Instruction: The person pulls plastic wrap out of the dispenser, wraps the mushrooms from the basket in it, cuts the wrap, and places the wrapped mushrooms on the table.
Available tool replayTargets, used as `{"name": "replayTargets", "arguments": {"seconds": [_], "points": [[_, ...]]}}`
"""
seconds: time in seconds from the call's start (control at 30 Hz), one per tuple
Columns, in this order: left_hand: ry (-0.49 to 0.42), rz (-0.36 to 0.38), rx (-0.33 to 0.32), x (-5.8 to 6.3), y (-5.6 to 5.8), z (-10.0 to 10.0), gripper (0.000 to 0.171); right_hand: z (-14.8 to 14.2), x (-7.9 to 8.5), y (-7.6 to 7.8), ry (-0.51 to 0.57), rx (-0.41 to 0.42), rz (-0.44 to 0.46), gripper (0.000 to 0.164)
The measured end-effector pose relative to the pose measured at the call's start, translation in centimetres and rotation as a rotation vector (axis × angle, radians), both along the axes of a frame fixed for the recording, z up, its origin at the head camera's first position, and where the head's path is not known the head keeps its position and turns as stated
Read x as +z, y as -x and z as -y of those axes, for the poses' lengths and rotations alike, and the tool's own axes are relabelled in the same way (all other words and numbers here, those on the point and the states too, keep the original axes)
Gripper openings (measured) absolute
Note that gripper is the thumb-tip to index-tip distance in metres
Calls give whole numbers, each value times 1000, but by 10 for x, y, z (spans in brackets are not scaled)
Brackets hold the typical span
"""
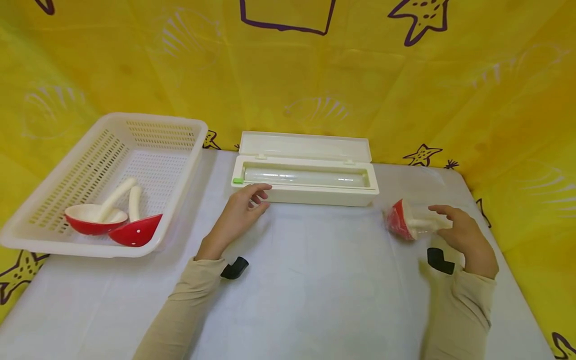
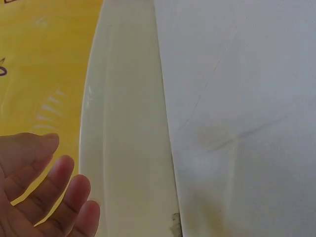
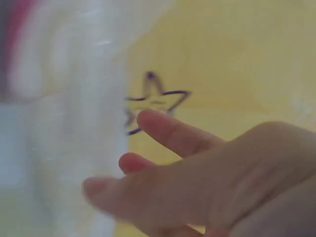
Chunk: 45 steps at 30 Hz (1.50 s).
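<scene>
A red-and-white ladle (image 1: 399, 220) wrapped in clear film lies at the right of the table. My right hand (image 1: 465, 235) is at the end of its white handle, thumb and fingers spread. In the right wrist view, the fingers (image 3: 173, 131) reach toward the blurred film-covered handle (image 3: 94, 133) without curling round it. My left hand (image 1: 238, 212) holds nothing, its fingers loosely bent by the front left corner of a cream cling film dispenser (image 1: 315, 196). The dispenser's lid (image 1: 306, 146) is up, showing a film roll (image 1: 306, 177) inside.
A white perforated basket (image 1: 180, 195) stands at the left with two red-and-white ladles (image 1: 96, 227) in it. A green slider (image 1: 238, 180) sits on the dispenser's left end. Yellow patterned cloth (image 1: 288, 75) hangs behind the white table (image 1: 324, 280) and along its sides.
</scene>
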<state>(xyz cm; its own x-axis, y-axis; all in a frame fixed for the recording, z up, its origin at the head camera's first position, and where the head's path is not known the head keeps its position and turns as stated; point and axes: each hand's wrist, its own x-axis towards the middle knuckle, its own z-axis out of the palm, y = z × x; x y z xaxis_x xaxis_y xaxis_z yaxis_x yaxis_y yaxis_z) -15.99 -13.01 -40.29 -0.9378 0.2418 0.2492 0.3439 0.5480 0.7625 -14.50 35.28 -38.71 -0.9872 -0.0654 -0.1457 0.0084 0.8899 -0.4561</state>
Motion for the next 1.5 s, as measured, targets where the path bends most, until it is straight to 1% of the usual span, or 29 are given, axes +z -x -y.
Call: {"name": "replayTargets", "arguments": {"seconds": [0.13,0.2,0.3,0.43,0.63,0.73,0.9,1.0,1.13,1.33,1.4,1.5], "points": [[22,-70,26,9,0,6,40,15,14,-3,16,12,-161,46],[37,-110,40,12,2,10,40,28,20,-2,39,15,-197,46],[60,-150,62,16,4,14,44,51,25,2,81,43,-222,46],[106,-172,84,18,8,20,47,83,26,6,129,120,-292,42],[161,-179,66,22,18,25,46,116,16,18,195,239,-384,35],[190,-161,44,23,23,26,45,127,10,27,232,287,-382,36],[249,-100,-12,26,32,25,44,143,5,42,282,320,-303,39],[273,-58,-49,28,37,25,45,149,4,51,279,354,-289,38],[313,-35,-87,27,45,24,43,153,2,60,248,393,-271,35],[439,-40,-128,23,53,23,32,153,-1,67,227,401,-236,30],[456,-32,-135,24,54,23,28,153,-1,69,221,404,-235,27],[455,-21,-130,25,56,23,23,153,-1,72,217,390,-229,24]]}}
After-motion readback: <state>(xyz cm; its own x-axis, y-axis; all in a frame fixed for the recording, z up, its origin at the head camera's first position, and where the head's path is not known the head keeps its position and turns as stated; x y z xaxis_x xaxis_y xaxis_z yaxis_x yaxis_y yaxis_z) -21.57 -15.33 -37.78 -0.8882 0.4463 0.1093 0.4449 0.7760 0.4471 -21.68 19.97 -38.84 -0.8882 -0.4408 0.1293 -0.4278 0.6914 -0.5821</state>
